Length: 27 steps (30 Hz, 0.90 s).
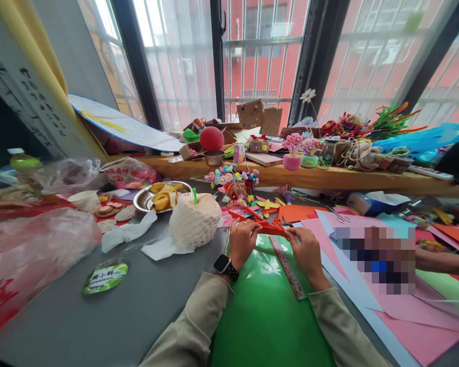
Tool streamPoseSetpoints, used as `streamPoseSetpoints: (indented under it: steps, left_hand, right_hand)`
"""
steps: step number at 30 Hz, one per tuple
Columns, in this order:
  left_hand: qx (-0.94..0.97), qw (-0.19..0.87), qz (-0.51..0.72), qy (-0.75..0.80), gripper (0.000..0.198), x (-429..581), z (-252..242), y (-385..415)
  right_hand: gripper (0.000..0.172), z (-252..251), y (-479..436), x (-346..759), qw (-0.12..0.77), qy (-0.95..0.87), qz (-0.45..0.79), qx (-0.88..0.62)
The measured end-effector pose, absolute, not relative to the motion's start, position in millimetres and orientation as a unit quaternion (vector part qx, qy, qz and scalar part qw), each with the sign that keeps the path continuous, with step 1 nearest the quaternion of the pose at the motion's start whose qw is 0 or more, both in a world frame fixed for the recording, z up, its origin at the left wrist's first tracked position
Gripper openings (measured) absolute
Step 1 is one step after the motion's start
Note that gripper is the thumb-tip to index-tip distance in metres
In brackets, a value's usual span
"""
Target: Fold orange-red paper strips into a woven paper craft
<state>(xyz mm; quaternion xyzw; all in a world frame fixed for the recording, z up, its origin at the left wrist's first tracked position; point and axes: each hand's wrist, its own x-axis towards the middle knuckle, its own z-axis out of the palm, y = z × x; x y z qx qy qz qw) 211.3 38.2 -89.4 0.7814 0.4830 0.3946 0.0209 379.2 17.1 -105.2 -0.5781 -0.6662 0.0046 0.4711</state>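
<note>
My left hand (241,243), with a smartwatch on its wrist, and my right hand (308,251) are both pinched on a folded red-orange paper piece (270,229), holding it between them just above a green sheet (263,311). A ruler (288,269) lies slanted on the green sheet under my right hand. Both sleeves are beige.
A fruit in white foam netting (194,218) sits left of my hands, beside a metal tray (143,200) of peels. Pink, blue and orange sheets (405,316) spread to the right, where another person's forearm (443,261) rests. Paper-flower crafts line the wooden sill (321,178). Plastic bags (30,250) lie left.
</note>
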Motion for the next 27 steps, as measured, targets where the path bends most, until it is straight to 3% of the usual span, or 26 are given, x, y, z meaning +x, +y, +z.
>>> streamPoseSetpoints:
  steps: [3, 7, 12, 27]
  left_hand:
    - [0.742, 0.064, 0.432, 0.509, 0.019, 206.0, -90.2, 42.7]
    - [0.681, 0.173, 0.49, 0.516, 0.023, 201.1, -89.3, 47.8]
    - [0.712, 0.391, 0.417, 0.408, 0.03, 210.5, -89.8, 44.0]
    - [0.675, 0.423, 0.438, 0.417, 0.028, 216.0, -90.7, 38.0]
  right_hand:
    - [0.02, -103.6, 16.6, 382.0, 0.506, -0.623, 0.071, -0.592]
    - [0.026, -104.1, 17.9, 384.2, 0.578, -0.517, 0.28, -0.565]
    - [0.026, -109.3, 20.4, 376.1, 0.608, -0.453, 0.423, -0.495]
    - [0.024, -98.5, 10.2, 359.2, 0.457, -0.637, 0.385, -0.487]
